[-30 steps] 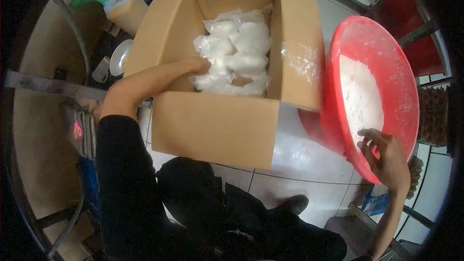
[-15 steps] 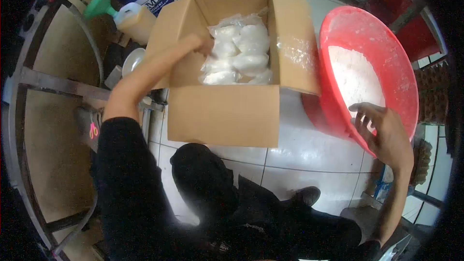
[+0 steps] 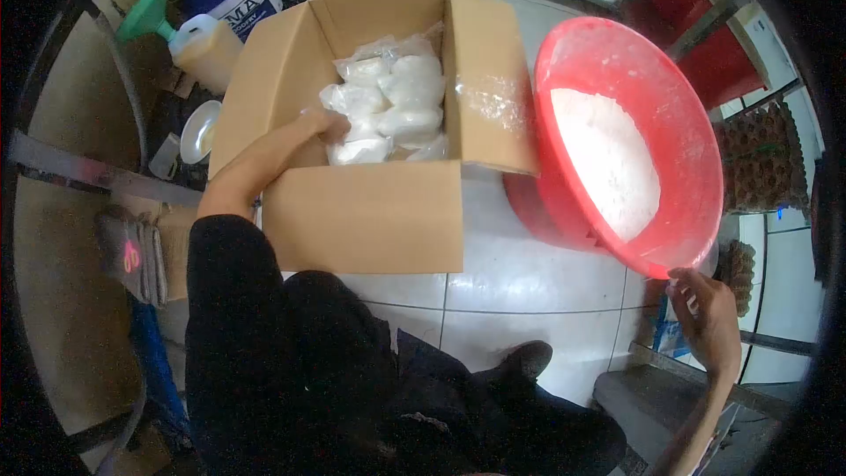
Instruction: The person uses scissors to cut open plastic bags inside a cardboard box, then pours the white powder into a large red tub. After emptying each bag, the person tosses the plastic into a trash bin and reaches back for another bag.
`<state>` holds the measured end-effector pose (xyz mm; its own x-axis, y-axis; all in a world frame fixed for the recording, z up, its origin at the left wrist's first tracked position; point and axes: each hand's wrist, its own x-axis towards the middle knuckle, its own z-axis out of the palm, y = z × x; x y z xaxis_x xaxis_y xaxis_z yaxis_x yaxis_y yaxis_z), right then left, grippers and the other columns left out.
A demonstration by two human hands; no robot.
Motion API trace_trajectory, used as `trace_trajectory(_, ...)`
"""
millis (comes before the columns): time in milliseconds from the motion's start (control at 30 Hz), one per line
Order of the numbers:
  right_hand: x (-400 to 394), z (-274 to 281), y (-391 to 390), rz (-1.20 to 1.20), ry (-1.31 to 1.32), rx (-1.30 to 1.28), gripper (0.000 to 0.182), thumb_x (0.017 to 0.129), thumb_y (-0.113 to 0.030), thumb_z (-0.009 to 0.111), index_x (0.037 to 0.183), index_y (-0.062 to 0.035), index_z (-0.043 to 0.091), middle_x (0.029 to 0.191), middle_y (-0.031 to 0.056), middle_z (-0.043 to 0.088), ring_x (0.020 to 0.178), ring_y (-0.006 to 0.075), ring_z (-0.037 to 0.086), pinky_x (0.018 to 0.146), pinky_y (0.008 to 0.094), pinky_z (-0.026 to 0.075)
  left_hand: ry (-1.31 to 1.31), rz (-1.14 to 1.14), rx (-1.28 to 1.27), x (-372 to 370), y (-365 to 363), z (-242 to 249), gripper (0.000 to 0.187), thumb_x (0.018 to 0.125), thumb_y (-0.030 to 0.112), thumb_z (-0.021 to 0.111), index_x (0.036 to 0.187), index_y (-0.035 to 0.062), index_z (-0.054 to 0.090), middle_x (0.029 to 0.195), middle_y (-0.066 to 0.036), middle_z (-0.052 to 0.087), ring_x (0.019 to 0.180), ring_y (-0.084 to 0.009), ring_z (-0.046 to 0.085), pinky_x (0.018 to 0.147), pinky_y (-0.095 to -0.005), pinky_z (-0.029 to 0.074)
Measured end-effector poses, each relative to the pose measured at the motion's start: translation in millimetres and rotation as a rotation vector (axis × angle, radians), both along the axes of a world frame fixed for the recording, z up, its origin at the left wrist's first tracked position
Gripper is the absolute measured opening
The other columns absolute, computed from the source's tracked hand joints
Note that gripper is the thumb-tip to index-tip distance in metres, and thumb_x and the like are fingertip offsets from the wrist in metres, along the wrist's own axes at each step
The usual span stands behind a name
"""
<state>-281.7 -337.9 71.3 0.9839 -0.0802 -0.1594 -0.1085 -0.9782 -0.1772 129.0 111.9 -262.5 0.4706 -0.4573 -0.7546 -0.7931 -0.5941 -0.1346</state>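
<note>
Left hand (image 3: 330, 125) at white bags (image 3: 412, 123); right hand (image 3: 709, 316) by red tub (image 3: 683, 141).

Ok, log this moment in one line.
left hand: in box, at bags | right hand: at tub rim | tub: holds powder

A work kitchen, most likely for baking, a big red tub (image 3: 692, 141) of white powder (image 3: 608, 163) like flour, an open box (image 3: 361, 216) of full bags (image 3: 412, 88), stacked brown egg trays (image 3: 760, 159), a jug (image 3: 210, 55) of yellow stuff, pale floor tiles (image 3: 529, 278).
</note>
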Motion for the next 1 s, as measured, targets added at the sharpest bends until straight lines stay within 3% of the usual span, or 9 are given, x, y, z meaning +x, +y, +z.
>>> trace_trajectory(233, 8.9, -5.9, -5.9, 0.081, -0.018, 0.005, 0.017, 0.074, -0.006, 0.061, 0.09, -0.0022, 0.057, 0.072, 0.0149, 0.059, 0.062, 0.0307, 0.058, 0.056, 0.0374, 0.045, 0.054, -0.124, -0.257, 11.3, -2.6, 48.4, 0.029, 0.08, 0.029, 0.055, 0.072, 0.0011, 0.061, 0.078, -0.018, 0.063, 0.071, -0.0287, 0.06, 0.058, -0.0396, 0.044)
trace_trajectory(333, 20.8, -7.9, -3.8, 0.137, -0.06, 0.018, 0.016, 0.076, -0.008, 0.06, 0.091, -0.0025, 0.057, 0.073, 0.0151, 0.059, 0.061, 0.0304, 0.058, 0.056, 0.0371, 0.045, 0.234, -0.008, -0.323, -13.3, -20.2, 148.8, 0.031, 0.082, 0.03, 0.054, 0.072, 0.0005, 0.059, 0.074, -0.019, 0.06, 0.068, -0.0276, 0.058, 0.058, -0.0376, 0.042)
trace_trajectory(500, 47.0, -12.4, 6.0, 0.295, -0.09, 0.144, 0.018, 0.079, -0.01, 0.057, 0.096, -0.0026, 0.056, 0.075, 0.0156, 0.06, 0.063, 0.0284, 0.059, 0.059, 0.0348, 0.047, 0.029, 0.027, -0.637, -53.1, -40.8, 271.8, 0.033, 0.086, 0.033, 0.05, 0.08, 0.0012, 0.057, 0.07, -0.012, 0.055, 0.066, -0.018, 0.052, 0.058, -0.033, 0.041)
trace_trajectory(600, 64.5, -13.8, 9.9, 0.25, 0.059, 0.404, 0.02, 0.084, -0.013, 0.053, 0.101, -0.0022, 0.055, 0.075, 0.0117, 0.06, 0.065, 0.0216, 0.06, 0.059, 0.032, 0.047, -0.136, 0.12, -0.877, -60.8, -56.7, 331.9, 0.038, 0.084, 0.038, 0.054, 0.078, 0.0004, 0.057, 0.063, -0.007, 0.052, 0.063, -0.0138, 0.048, 0.054, -0.0298, 0.039)
trace_trajectory(700, 84.8, -19.8, -7.4, 0.01, 0.269, 1.097, 0.032, 0.09, -0.025, 0.047, 0.111, -0.002, 0.052, 0.083, 0.0075, 0.058, 0.071, 0.0112, 0.056, 0.063, 0.0284, 0.048, -0.165, 0.125, -1.177, -70.4, -104.3, 379.6, 0.041, 0.084, 0.043, 0.053, 0.082, 0.0031, 0.061, 0.066, -0.001, 0.053, 0.067, -0.0072, 0.049, 0.054, -0.0255, 0.04)
trace_trajectory(767, 96.7, -42.4, -16.5, 0.189, -0.008, 1.126, 0.048, 0.087, -0.027, 0.053, 0.126, -0.0032, 0.037, 0.104, 0.012, 0.054, 0.096, 0.016, 0.053, 0.081, 0.0306, 0.044, -0.207, 0.237, -1.675, -106.3, -162.3, 391.6, 0.035, 0.085, 0.036, 0.054, 0.08, 0.002, 0.061, 0.065, 0.0, 0.054, 0.061, -0.0078, 0.049, 0.051, -0.0253, 0.039)
trace_trajectory(867, 111.9, -65.9, -16.3, 0.315, -0.43, 0.714, 0.077, 0.08, -0.019, 0.063, 0.136, -0.0046, 0.011, 0.129, 0.0203, 0.037, 0.115, 0.0256, 0.044, 0.091, 0.0379, 0.04, 0.209, 0.489, -1.787, -121.4, -232.7, 419.7, 0.023, 0.08, 0.027, 0.061, 0.084, 0.005, 0.057, 0.073, -0.003, 0.058, 0.067, -0.0121, 0.055, 0.059, -0.0256, 0.046)
trace_trajectory(967, 118.2, -87.6, -14.7, 0.267, -0.509, 1.348, 0.072, 0.085, -0.023, 0.055, 0.137, -0.0059, 0.008, 0.131, 0.023, 0.033, 0.117, 0.0318, 0.041, 0.095, 0.0426, 0.037, 0.803, 0.094, -2.075, -113.7, -300.6, 400.5, 0.013, 0.083, 0.022, 0.056, 0.084, 0.0083, 0.053, 0.068, 0.001, 0.052, 0.059, -0.0104, 0.05, 0.052, -0.0242, 0.044)
trace_trajectory(1000, 115.1, -89.0, -9.9, 0.171, -0.49, 1.71, 0.059, 0.091, -0.029, 0.04, 0.136, -0.0043, 0.012, 0.135, 0.0255, 0.025, 0.119, 0.0383, 0.037, 0.097, 0.0449, 0.036, 0.989, 0.169, -2.139, -125.7, -332.3, 393.1, 0.012, 0.083, 0.02, 0.055, 0.086, 0.0087, 0.053, 0.069, 0.001, 0.052, 0.06, -0.0109, 0.051, 0.053, -0.0243, 0.045)
